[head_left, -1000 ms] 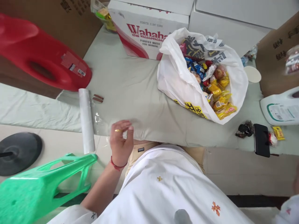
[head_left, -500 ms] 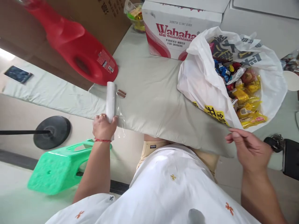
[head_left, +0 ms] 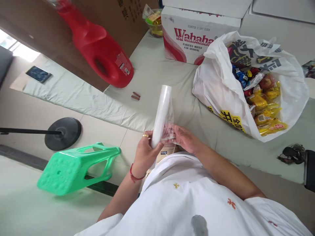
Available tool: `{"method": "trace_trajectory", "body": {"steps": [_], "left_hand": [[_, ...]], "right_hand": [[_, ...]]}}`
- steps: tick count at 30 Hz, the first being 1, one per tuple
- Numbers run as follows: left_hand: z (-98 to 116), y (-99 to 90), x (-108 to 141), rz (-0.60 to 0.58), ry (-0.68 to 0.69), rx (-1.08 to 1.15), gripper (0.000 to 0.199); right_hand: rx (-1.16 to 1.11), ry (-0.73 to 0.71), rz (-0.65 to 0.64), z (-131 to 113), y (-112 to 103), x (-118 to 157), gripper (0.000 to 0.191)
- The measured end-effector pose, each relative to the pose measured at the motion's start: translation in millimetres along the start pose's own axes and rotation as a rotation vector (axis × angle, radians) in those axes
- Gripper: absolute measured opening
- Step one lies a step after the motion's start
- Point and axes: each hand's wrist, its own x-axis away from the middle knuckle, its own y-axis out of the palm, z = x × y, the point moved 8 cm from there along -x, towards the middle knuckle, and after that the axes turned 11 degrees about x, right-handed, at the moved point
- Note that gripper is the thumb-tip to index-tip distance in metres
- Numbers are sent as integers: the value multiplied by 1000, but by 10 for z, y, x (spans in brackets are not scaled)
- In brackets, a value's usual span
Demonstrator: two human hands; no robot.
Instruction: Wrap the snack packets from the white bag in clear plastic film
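A white roll of clear plastic film (head_left: 161, 114) stands tilted in front of my body, over the table's front edge. My left hand (head_left: 146, 149) is wrapped round its lower end. A loose clear flap hangs from the roll's right side. My right hand (head_left: 184, 137) is at this flap, palm toward the roll, with its fingers apart behind the clear film; whether it grips the film cannot be made out. Two small brown strips (head_left: 135, 96) lie on the cloth, left of the roll.
A white bag of wrapped snacks (head_left: 206, 78) stands at the right, a Wahaha box (head_left: 172, 49) behind it. The red jug (head_left: 108, 52) is at the back left, with a phone (head_left: 38, 74) farther left. Keys (head_left: 291, 154) lie right; a green stool (head_left: 61, 170) is below left.
My left hand has brought the roll rightward and tilted it. My right hand has come from beside the bag to the roll's loose film, its fingers now spread. The view has shifted slightly.
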Motion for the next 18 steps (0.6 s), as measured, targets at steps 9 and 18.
{"method": "trace_trajectory", "body": {"steps": [9,18], "left_hand": [[-37,570,-166,-339,-46,226,53],[-216,728,-328,-266,-223,473,56]], "right_hand": [[-19,-55,387,-163,-628,369,38],[-252,-201,543,-263,-1043,701,36]]}}
